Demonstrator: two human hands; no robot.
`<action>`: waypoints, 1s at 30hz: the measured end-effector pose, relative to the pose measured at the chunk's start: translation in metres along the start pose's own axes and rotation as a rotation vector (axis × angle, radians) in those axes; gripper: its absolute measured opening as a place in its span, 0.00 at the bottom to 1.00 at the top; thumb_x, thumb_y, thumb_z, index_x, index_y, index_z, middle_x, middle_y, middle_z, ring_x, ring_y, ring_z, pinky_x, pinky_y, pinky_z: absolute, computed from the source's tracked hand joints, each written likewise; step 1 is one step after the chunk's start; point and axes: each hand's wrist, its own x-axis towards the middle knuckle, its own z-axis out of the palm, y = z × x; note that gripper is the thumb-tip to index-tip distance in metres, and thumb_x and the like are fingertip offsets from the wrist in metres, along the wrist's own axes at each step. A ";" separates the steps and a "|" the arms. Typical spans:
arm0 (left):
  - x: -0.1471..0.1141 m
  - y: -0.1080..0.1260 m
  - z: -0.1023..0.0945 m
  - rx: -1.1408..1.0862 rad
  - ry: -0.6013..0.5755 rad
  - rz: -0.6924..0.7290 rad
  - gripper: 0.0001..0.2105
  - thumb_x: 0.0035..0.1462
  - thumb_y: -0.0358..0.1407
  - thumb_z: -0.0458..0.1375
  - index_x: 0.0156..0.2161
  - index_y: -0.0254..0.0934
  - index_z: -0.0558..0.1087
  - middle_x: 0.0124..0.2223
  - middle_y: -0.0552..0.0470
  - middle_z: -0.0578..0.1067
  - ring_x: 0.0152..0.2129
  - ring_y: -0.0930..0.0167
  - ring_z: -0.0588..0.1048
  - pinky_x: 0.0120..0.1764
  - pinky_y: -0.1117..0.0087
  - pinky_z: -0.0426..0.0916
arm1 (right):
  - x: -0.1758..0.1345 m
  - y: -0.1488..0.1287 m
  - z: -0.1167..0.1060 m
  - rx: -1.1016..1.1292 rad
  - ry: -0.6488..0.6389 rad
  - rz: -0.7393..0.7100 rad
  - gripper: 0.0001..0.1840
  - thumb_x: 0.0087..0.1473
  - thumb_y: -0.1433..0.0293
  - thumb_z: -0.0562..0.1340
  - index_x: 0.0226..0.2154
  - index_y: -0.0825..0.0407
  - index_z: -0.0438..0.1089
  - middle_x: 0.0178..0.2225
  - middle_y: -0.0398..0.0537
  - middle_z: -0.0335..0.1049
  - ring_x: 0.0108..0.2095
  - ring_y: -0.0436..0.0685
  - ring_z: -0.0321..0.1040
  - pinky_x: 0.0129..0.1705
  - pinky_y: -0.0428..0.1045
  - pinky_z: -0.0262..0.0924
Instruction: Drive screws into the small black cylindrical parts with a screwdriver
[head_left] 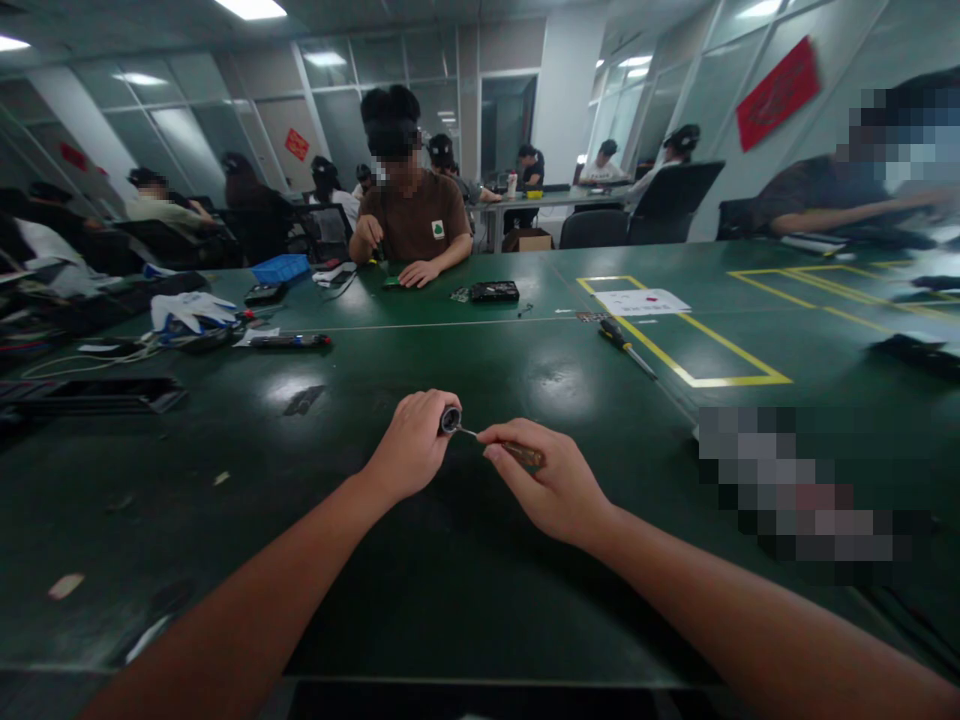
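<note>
My left hand (409, 440) is closed around a small dark cylindrical part (450, 420). Its round, hollow-looking end faces right, and most of its body is hidden in the fist. In my right hand (559, 480) is a screwdriver (527, 455) with an amber handle, gripped between thumb and fingers. The thin metal shaft points left, and its tip meets or nearly meets the rim of the cylinder; actual contact is too small to make out. Both hands are held above the green tabletop (480, 590).
A yellow-and-black screwdriver (626, 345) lies ahead on the right, near a paper sheet (643, 302). White gloves (191, 312), cables and a dark pen-like tool (291, 341) lie at left. Across the table a person (416, 215) handles a green board. A blurred-out object (795, 490) lies at right.
</note>
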 end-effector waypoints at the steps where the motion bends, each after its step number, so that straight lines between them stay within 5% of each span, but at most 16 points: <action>1: 0.000 0.000 0.000 -0.001 0.002 0.000 0.09 0.61 0.24 0.54 0.44 0.38 0.67 0.41 0.50 0.74 0.40 0.64 0.72 0.48 0.58 0.66 | 0.000 0.000 0.000 -0.005 0.002 0.002 0.09 0.64 0.68 0.60 0.43 0.47 0.76 0.40 0.48 0.79 0.39 0.57 0.75 0.43 0.53 0.67; 30: 0.001 0.003 -0.001 -0.008 -0.025 -0.059 0.07 0.62 0.27 0.57 0.44 0.38 0.68 0.40 0.50 0.74 0.39 0.64 0.72 0.47 0.58 0.66 | -0.001 0.012 0.004 0.312 0.075 0.218 0.10 0.62 0.61 0.65 0.43 0.48 0.74 0.38 0.48 0.79 0.39 0.58 0.77 0.43 0.54 0.70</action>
